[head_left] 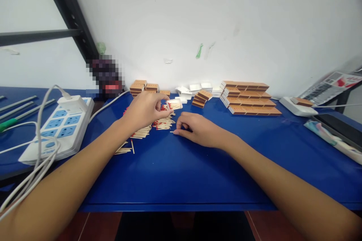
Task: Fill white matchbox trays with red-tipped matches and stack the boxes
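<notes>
My left hand [145, 110] is closed on the end of a small white matchbox tray [177, 106], with several red-tipped matches lying in it. Beneath and beside that hand, loose matches [165, 122] are heaped on the blue table. My right hand [196, 130] is just right of the heap, thumb and fingers pinched together. A short pale end of a matchstick [171, 132] pokes out at its fingertips; the rest is hidden. One single match [132, 147] lies apart near the front of the heap.
Brown matchboxes are stacked in steps [251, 101] at the right back and in a smaller pile [141, 86] at the left back. Between them are white trays [195, 88] and loose brown boxes [201, 98]. A power strip [63, 126] with cables stands left; a phone [343, 130] lies right.
</notes>
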{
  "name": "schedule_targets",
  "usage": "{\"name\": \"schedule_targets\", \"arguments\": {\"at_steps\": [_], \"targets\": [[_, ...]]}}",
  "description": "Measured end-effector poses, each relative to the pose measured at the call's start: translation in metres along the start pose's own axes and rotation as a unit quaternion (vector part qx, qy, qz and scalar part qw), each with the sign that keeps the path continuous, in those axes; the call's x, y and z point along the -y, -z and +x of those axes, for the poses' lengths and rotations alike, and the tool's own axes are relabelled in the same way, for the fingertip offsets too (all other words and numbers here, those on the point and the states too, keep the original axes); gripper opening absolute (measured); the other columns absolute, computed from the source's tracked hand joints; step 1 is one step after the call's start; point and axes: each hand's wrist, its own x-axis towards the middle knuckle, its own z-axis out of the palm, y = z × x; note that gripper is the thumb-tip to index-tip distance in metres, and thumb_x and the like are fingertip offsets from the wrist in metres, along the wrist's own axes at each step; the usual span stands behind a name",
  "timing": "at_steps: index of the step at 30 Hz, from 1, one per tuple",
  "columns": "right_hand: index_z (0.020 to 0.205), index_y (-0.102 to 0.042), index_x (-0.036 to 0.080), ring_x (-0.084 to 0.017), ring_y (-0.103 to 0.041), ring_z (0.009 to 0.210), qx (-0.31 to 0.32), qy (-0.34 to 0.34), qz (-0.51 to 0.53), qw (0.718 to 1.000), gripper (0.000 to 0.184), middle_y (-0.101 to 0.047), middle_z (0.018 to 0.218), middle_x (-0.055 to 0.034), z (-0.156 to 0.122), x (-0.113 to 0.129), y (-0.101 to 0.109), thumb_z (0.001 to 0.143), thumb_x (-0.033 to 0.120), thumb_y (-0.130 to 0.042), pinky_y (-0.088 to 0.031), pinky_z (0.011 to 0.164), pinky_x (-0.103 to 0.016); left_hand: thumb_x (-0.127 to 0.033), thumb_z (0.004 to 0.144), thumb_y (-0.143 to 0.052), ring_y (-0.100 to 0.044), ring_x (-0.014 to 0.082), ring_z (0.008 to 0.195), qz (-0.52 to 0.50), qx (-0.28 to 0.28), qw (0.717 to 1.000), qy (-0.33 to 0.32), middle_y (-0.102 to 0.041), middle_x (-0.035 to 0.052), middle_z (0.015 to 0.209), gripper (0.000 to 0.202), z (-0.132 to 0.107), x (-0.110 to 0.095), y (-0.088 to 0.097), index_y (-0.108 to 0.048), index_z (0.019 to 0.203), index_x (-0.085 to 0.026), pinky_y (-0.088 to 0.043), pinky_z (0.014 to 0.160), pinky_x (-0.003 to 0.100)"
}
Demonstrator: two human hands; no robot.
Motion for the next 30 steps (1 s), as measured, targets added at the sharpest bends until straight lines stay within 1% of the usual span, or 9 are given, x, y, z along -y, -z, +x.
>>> {"name": "schedule_targets", "arguments": {"at_steps": [3,5,10,15,19,23,25,28,30], "targets": [[0.075,-0.056,0.019,-0.015,-0.049,0.071,0.002,-0.03,-0.023,0.999,0.033,-0.057,0.079,-0.001,0.0,0.008,-0.001,0.103,0.034,-0.063,-0.034,0.065,-0.029,-0.04,0.087,-0.079,-0.061,0.0155,0.062,0.001,-0.003,1.0,-0.004,-0.07,-0.0008,0.064,0.034,0.0,0.001,-0.001,-0.079,0.112,-0.017,-0.039,0.063,0.03],[0.072,-0.056,0.019,-0.015,-0.049,0.07,0.002,-0.042,-0.021,0.999,0.037,-0.057,0.077,-0.0014,-0.001,0.012,-0.001,0.105,0.035,-0.059,-0.034,0.065,-0.029,-0.04,0.087,-0.08,-0.061,0.0153,0.063,0.001,-0.006,1.0,-0.007,-0.07,-0.0008,0.065,0.034,0.0,0.001,-0.001,-0.079,0.112,-0.017,-0.039,0.063,0.03],[0.101,-0.069,0.021,-0.015,-0.053,0.077,0.017,0.021,0.038,0.999,0.014,-0.058,0.088,-0.0018,-0.003,0.007,0.005,0.104,0.019,-0.055,-0.04,0.071,-0.028,-0.04,0.086,-0.08,-0.061,0.0152,0.062,0.002,-0.011,1.0,-0.011,-0.07,-0.0009,0.065,0.034,0.0,0.002,-0.002,-0.079,0.112,-0.017,-0.037,0.061,0.03],[0.102,-0.069,0.022,-0.016,-0.054,0.082,0.031,0.029,0.042,0.998,0.007,-0.056,0.096,-0.003,-0.004,0.005,0.005,0.1,0.019,-0.063,-0.043,0.073,-0.028,-0.039,0.086,-0.08,-0.061,0.0149,0.062,0.003,-0.012,1.0,-0.013,-0.07,-0.0012,0.065,0.032,0.0,0.002,-0.003,-0.079,0.111,-0.018,-0.037,0.062,0.03],[0.118,-0.066,0.023,-0.015,-0.055,0.082,0.035,0.052,0.058,0.996,0.019,-0.059,0.108,-0.0047,-0.001,0.009,-0.001,0.102,0.016,-0.059,-0.045,0.075,-0.029,-0.038,0.087,-0.08,-0.061,0.0148,0.062,0.007,-0.013,1.0,-0.011,-0.07,-0.001,0.066,0.033,0.0,0.003,-0.003,-0.078,0.113,-0.018,-0.037,0.06,0.03],[0.102,-0.068,0.022,-0.015,-0.054,0.08,0.037,0.043,0.044,0.997,0.007,-0.059,0.102,-0.0038,0.002,0.012,-0.007,0.102,0.021,-0.061,-0.044,0.071,-0.029,-0.039,0.086,-0.081,-0.06,0.015,0.061,0.013,-0.021,1.0,-0.013,-0.07,-0.0009,0.066,0.034,0.0,0.003,-0.002,-0.079,0.112,-0.018,-0.036,0.059,0.03],[0.104,-0.067,0.021,-0.015,-0.054,0.079,0.025,0.047,0.044,0.998,0.006,-0.059,0.101,-0.0035,0.003,0.013,-0.01,0.102,0.021,-0.061,-0.044,0.071,-0.029,-0.038,0.086,-0.081,-0.06,0.0149,0.061,0.012,-0.026,0.999,-0.019,-0.07,-0.001,0.066,0.033,-0.001,0.003,-0.002,-0.079,0.112,-0.017,-0.036,0.059,0.03],[0.126,-0.063,0.025,-0.016,-0.057,0.084,0.024,0.093,0.056,0.994,0.025,-0.059,0.112,-0.0051,0.002,0.015,-0.012,0.104,0.015,-0.054,-0.047,0.078,-0.031,-0.037,0.086,-0.081,-0.06,0.0148,0.06,0.013,-0.032,0.999,-0.026,-0.069,-0.001,0.066,0.032,-0.001,0.004,-0.002,-0.079,0.111,-0.017,-0.037,0.059,0.03],[0.128,-0.064,0.027,-0.017,-0.059,0.089,0.042,0.12,0.064,0.99,0.03,-0.058,0.115,-0.0053,0.001,0.018,-0.012,0.105,0.013,-0.05,-0.049,0.082,-0.032,-0.037,0.086,-0.08,-0.06,0.0148,0.06,0.017,-0.032,0.999,-0.028,-0.07,-0.0009,0.066,0.031,0.0,0.004,-0.002,-0.079,0.11,-0.017,-0.037,0.059,0.03]]}}
